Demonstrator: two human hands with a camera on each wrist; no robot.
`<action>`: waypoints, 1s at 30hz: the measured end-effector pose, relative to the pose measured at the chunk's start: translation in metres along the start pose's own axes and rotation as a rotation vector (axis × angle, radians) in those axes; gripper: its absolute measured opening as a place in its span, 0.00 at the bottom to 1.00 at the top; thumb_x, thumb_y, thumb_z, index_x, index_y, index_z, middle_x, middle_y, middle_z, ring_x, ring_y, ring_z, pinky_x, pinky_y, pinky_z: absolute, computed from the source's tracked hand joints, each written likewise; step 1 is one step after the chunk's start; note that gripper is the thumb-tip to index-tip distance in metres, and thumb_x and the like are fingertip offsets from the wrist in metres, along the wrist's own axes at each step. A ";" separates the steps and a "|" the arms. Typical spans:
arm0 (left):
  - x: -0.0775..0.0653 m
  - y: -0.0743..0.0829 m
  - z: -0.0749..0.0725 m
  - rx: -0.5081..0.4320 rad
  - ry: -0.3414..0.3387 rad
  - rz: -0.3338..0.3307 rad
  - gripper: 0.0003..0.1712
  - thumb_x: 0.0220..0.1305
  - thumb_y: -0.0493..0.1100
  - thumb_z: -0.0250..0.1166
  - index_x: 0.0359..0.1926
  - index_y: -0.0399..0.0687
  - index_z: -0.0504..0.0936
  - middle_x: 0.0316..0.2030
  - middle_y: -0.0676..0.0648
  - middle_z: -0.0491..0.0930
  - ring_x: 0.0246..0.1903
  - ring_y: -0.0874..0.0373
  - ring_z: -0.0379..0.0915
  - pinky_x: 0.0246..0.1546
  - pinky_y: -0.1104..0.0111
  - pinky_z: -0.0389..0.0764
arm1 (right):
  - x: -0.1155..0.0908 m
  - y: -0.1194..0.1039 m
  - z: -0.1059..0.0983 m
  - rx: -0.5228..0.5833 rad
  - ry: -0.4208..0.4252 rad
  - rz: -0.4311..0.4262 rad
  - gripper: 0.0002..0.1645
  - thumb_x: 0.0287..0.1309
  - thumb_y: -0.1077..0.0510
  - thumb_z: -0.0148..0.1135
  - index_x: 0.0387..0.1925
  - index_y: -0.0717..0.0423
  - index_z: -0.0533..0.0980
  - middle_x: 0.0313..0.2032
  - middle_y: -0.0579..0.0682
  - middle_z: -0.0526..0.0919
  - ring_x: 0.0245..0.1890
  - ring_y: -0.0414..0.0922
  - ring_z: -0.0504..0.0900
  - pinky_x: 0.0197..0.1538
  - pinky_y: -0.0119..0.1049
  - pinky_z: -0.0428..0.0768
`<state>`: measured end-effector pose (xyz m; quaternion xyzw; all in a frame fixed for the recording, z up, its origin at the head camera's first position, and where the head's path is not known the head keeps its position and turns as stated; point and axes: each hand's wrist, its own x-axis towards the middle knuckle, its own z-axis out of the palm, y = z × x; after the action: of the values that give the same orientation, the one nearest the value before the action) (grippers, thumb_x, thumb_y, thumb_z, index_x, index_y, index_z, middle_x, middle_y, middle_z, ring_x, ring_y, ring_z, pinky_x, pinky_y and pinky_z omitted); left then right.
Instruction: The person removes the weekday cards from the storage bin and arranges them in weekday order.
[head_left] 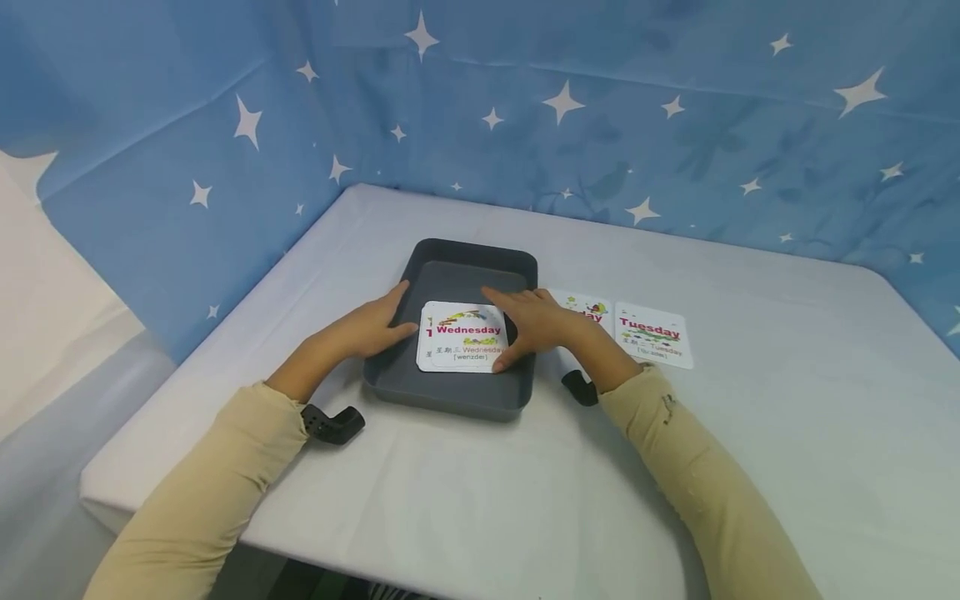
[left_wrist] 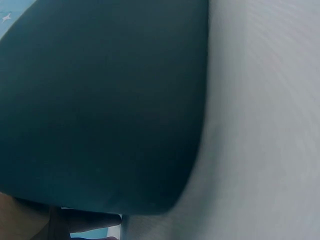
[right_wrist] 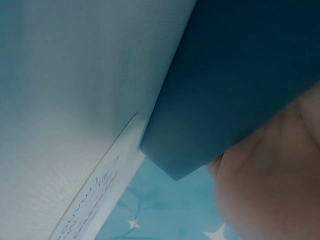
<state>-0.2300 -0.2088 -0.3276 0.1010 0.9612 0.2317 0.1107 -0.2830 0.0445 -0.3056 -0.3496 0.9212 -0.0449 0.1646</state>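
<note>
A dark grey rectangular tray stands on the table. Inside it a white Wednesday card overlaps another card, of which only a strip shows at the left. My left hand holds the tray's left wall, thumb over the inside and fingers along the outer side. Over the right wall reaches my right hand, its thumb at the Wednesday card's lower right corner and its forefinger by the upper edge, gripping the card. The right wrist view shows the palm above the tray's wall.
Right of the tray, a Tuesday card lies on the white tablecloth, next to another day card partly covered by my right hand. A blue star-patterned curtain rises behind the table.
</note>
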 end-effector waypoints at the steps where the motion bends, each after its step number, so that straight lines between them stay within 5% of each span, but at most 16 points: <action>1: -0.001 -0.001 0.001 0.001 0.001 -0.001 0.44 0.68 0.50 0.49 0.70 0.35 0.34 0.70 0.34 0.40 0.68 0.40 0.43 0.67 0.51 0.50 | 0.000 0.000 0.001 0.006 0.008 -0.006 0.69 0.34 0.33 0.70 0.71 0.47 0.41 0.67 0.56 0.56 0.67 0.54 0.55 0.68 0.53 0.48; 11: -0.001 -0.002 0.003 -0.009 0.003 0.010 0.44 0.68 0.51 0.49 0.70 0.35 0.34 0.69 0.33 0.42 0.68 0.38 0.44 0.67 0.50 0.51 | -0.002 0.003 0.005 0.118 0.088 -0.083 0.72 0.34 0.40 0.74 0.71 0.44 0.36 0.65 0.58 0.47 0.65 0.53 0.53 0.65 0.52 0.48; 19: -0.002 0.000 0.002 -0.007 0.002 0.009 0.44 0.67 0.51 0.49 0.70 0.36 0.34 0.70 0.34 0.41 0.68 0.40 0.43 0.67 0.51 0.51 | -0.002 0.000 0.002 0.025 -0.001 -0.031 0.71 0.34 0.35 0.72 0.71 0.47 0.38 0.71 0.53 0.46 0.71 0.53 0.44 0.68 0.55 0.43; 24: -0.003 0.001 0.000 -0.001 0.010 0.004 0.44 0.67 0.51 0.49 0.70 0.35 0.34 0.69 0.33 0.42 0.67 0.39 0.44 0.66 0.50 0.51 | -0.003 -0.001 0.001 -0.012 0.013 -0.043 0.67 0.35 0.34 0.71 0.71 0.47 0.43 0.66 0.56 0.59 0.66 0.54 0.55 0.67 0.54 0.47; 30: -0.002 0.002 0.002 -0.004 -0.001 -0.002 0.45 0.67 0.51 0.49 0.70 0.35 0.34 0.69 0.32 0.43 0.67 0.38 0.45 0.66 0.49 0.52 | -0.005 0.001 0.004 0.086 0.076 -0.075 0.70 0.34 0.39 0.74 0.71 0.43 0.40 0.64 0.58 0.52 0.64 0.54 0.56 0.66 0.53 0.47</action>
<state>-0.2271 -0.2070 -0.3286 0.1001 0.9607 0.2335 0.1118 -0.2787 0.0492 -0.3081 -0.3746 0.9102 -0.1039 0.1426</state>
